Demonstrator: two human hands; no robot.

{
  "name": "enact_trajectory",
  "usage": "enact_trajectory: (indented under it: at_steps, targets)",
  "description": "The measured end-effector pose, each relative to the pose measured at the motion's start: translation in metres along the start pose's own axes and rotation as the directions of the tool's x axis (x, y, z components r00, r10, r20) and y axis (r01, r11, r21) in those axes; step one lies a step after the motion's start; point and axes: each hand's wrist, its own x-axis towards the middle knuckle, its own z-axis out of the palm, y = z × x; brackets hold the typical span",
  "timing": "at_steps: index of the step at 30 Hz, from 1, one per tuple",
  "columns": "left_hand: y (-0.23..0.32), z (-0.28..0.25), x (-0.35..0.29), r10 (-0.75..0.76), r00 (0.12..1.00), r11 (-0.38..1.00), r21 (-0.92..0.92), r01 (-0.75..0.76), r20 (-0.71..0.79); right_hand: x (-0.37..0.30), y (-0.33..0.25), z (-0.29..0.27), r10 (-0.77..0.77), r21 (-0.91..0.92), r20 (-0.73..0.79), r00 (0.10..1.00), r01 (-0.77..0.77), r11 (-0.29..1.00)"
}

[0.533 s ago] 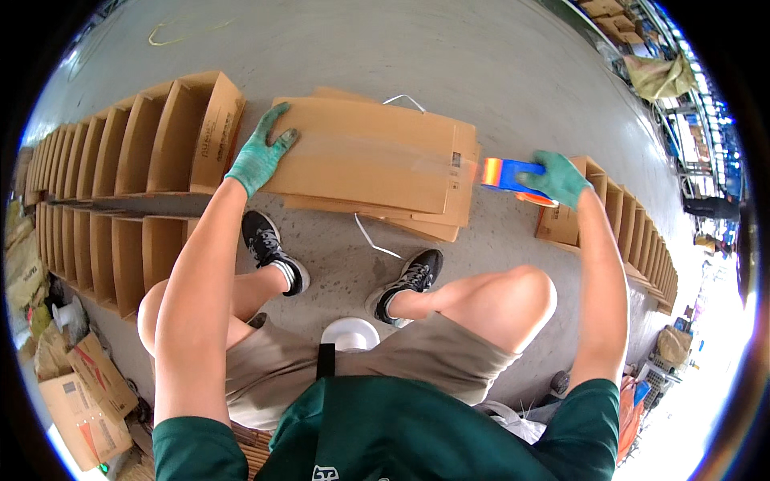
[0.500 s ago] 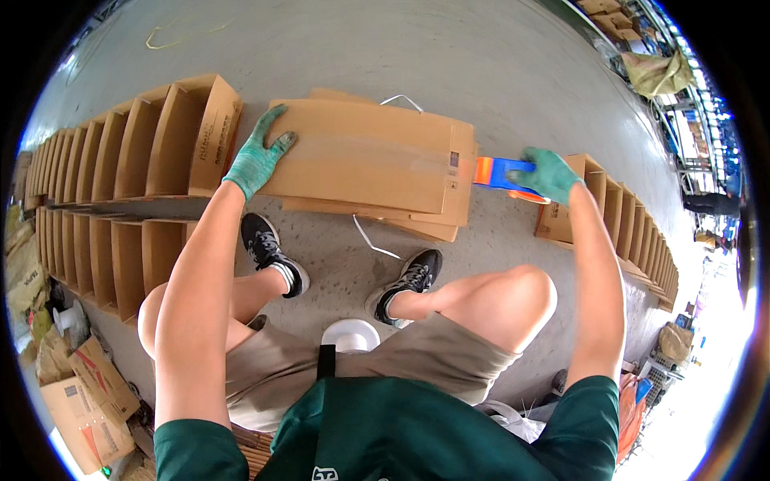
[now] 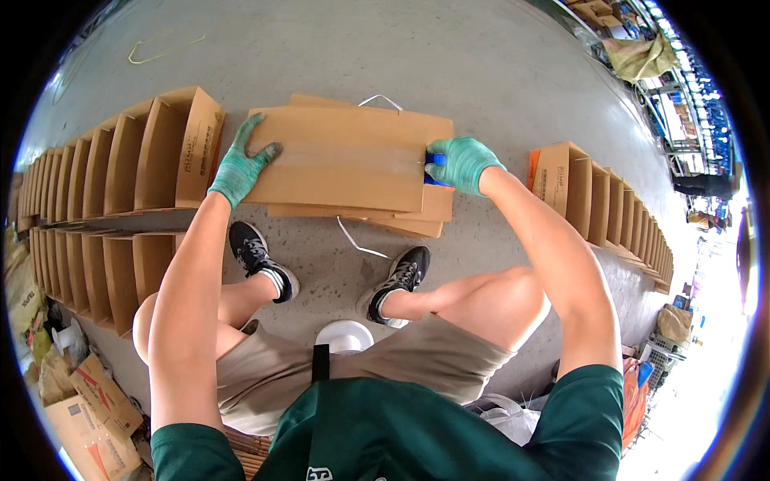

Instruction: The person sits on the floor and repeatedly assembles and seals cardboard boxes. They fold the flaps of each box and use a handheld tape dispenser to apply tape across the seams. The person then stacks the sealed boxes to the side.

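A flattened cardboard box [image 3: 345, 164] lies on a small stack of other flat brown sheets [image 3: 437, 210] in front of me. My left hand [image 3: 242, 168], in a green glove, rests on the left end of the top box, fingers and thumb spread. At the opposite end, my gloved right hand [image 3: 467, 164] grips a blue tape dispenser [image 3: 435, 170] against the right edge of the cardboard. My hand hides most of the dispenser. A strip of clear tape [image 3: 353, 154] shows faintly along the middle of the top box. White strapping [image 3: 361, 240] pokes out from beneath the stack.
Rows of open cardboard boxes [image 3: 164, 152] stand at the left, with another row [image 3: 597, 192] at the right. A white round stool [image 3: 345, 335] is between my legs. Cartons [image 3: 92, 437] lie at lower left. Loaded shelves [image 3: 690, 104] line the far right.
My right hand has moved left with the tape dispenser, from beyond the box to its right edge. My left hand stays on the left end. The whole view has shifted slightly.
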Motion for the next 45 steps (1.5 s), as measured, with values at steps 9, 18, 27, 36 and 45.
enact_trajectory:
  at_steps: [9,18,27,36,45]
  targets:
    - [0.016,-0.005,0.000,-0.011,0.999,0.994,0.112,0.016,-0.043,0.032,0.026,0.102,0.013,-0.195,-0.298,0.955,-0.074,0.978]
    - [0.032,0.015,0.002,-0.059,0.997,0.998,0.005,0.058,0.047,0.105,0.124,0.256,0.149,0.389,-0.534,0.832,0.086,0.917]
    - [-0.004,-0.003,-0.001,-0.020,0.999,0.997,0.079,0.022,-0.029,0.068,-0.117,0.047,-0.129,0.011,-0.862,0.491,0.272,0.962]
    - [-0.006,0.000,-0.006,-0.107,0.990,0.992,0.057,0.113,-0.090,0.084,-0.090,0.077,-0.175,-0.232,-0.749,0.639,-0.005,0.973]
    - [-0.007,-0.020,0.017,-0.650,0.753,0.711,0.432,0.555,0.102,0.049,-0.032,0.075,0.303,0.996,0.030,0.953,-0.001,-0.093]
